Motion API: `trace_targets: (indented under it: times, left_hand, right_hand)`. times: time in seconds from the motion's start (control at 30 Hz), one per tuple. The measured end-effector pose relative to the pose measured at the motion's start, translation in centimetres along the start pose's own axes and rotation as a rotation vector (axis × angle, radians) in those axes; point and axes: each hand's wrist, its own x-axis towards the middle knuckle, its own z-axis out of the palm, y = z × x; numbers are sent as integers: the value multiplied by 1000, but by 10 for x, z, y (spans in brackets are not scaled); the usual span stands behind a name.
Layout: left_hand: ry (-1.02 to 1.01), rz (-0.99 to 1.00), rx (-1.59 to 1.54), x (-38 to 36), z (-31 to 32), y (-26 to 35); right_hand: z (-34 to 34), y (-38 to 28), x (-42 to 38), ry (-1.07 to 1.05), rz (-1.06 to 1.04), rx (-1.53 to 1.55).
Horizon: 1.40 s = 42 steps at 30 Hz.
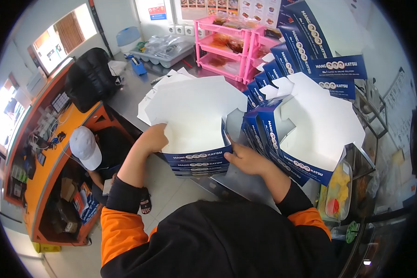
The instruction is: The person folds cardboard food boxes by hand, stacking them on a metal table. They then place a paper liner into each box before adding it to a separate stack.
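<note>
A stack of nested cardboard takeaway boxes, navy outside and white inside with "MANG KATSU" print, is held in front of me at the edge of the metal counter. Their lids stand up at the far side. At the stack's left side is my left hand, closed on it with the fingertips hidden by the cardboard. My right hand grips the right front corner, thumb on the outer wall. Just right of that hand, a second group of nested boxes leans tilted, the top one open.
More folded boxes are piled at the back right. Behind stands a pink tiered rack, beside a grey tray of plastic bags. A person in a white cap sits low at left. A food container lies at right.
</note>
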Motion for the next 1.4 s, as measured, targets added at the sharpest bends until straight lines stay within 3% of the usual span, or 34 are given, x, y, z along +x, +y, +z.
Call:
trace_targets:
  times: [0.03,0.2,0.33,0.43,0.6,0.73,0.8,0.9,1.0,1.33,1.4]
  left_hand:
    - [-81,-66,-124,-2,-7,11]
    - [-133,-92,-91,3,-7,0]
    - [-198,-164,-51,0,-18,15]
    - [-102,28,213,14,-5,-18]
    - [-195,-68,293,17,-6,-14]
    - [-184,-162,444,17,2,-1]
    - [-126,-124,432,15,9,-11]
    - [-118,-120,362,12,12,-23]
    - [-150,-125,316,9,13,-31]
    - [-109,-87,142,8,15,-34]
    - [-97,-183,51,0,9,-21]
  right_hand:
    - [-2,-4,-2,-8,25,-42]
    - [-10,-35,-7,-2,120,-200]
    - [1,-23,-5,73,-24,-297]
    - [5,-20,-5,137,-83,-276]
    - [-1,-24,-2,-19,-26,-320]
    - [4,-26,-9,116,-14,-182]
    - [8,-24,-8,255,-18,-96]
    - [7,-30,2,405,-216,-98]
    - [17,-11,13,261,-249,-234]
    - [15,-10,12,269,-134,-166]
    - [13,-18,5,346,-158,-101]
